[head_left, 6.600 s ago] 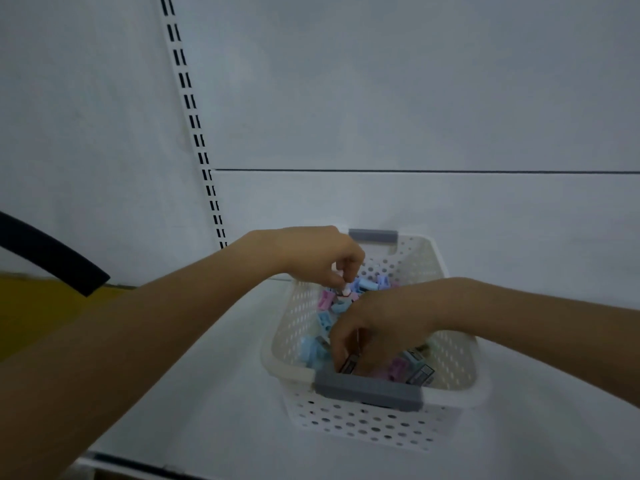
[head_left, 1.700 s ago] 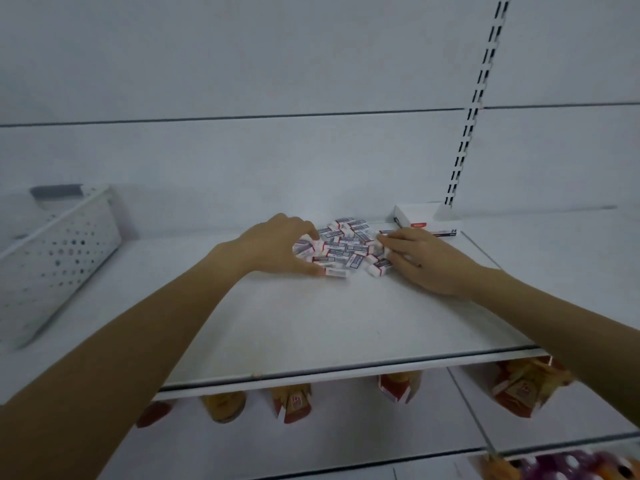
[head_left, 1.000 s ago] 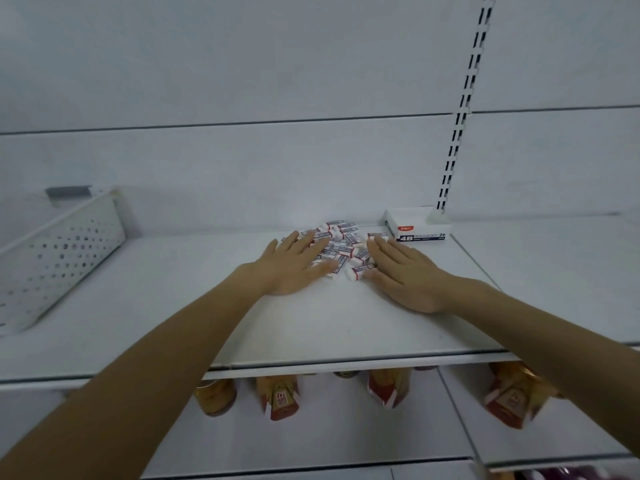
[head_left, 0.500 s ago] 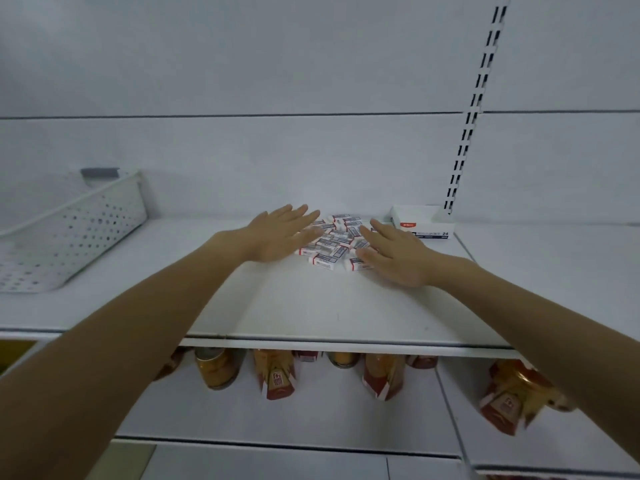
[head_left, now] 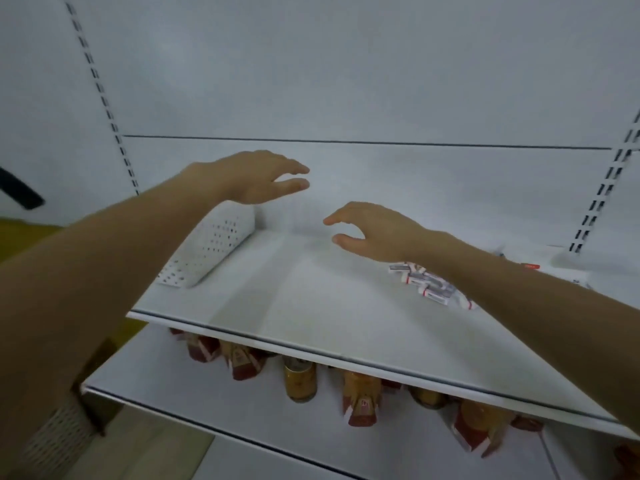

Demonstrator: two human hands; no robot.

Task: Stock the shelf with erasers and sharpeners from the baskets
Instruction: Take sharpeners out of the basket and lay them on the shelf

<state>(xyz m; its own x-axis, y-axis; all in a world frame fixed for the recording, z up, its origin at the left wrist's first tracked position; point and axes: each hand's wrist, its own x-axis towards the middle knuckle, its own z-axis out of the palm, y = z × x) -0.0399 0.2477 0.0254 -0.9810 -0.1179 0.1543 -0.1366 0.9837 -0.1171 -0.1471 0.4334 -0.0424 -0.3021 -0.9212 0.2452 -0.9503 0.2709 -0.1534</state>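
Erasers (head_left: 431,285) lie in a small pile on the shelf (head_left: 294,306), just behind and under the right hand (head_left: 375,233), partly hidden by its arm. That hand is in the air, fingers loose and a bit bent, holding nothing. The left hand (head_left: 258,178) is up too, fingers out, empty. A white basket (head_left: 214,244) sits under the left wrist. Bottles (head_left: 299,379) stand below the shelf.

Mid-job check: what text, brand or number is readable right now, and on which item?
No text is readable; the frame is blurred.
Small white erasers in dark-and-red wrappers: print too blurred.
White cardboard box with a red mark: too blurred.
Orange-and-red packets on the white lower shelf: labels too blurred.
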